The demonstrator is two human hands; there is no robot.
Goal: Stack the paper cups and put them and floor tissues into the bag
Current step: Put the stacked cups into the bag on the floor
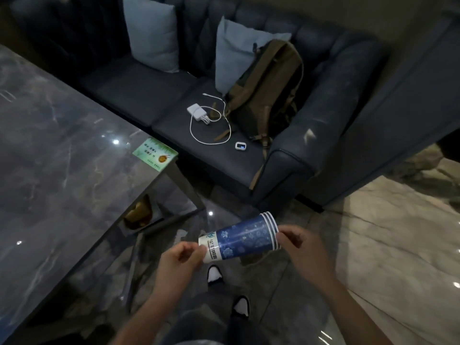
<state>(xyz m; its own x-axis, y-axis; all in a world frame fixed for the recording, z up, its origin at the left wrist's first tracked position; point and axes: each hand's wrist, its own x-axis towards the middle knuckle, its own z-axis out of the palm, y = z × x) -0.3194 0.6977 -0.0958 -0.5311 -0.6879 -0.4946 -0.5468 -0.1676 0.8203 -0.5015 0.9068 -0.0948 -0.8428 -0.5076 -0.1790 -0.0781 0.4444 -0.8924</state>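
A stack of blue-and-white paper cups lies sideways in the air in front of me, rims to the right. My left hand pinches the white bottom end of the stack. My right hand grips the rim end. A brown backpack leans upright on the blue sofa seat, against a cushion. On the floor just below the cups a brownish crumpled thing shows, mostly hidden by the stack; I cannot tell if it is a tissue.
A dark marble table fills the left, with a green card at its corner and a yellowish object on its lower shelf. A white charger with cable and a small white device lie on the sofa. My feet stand below.
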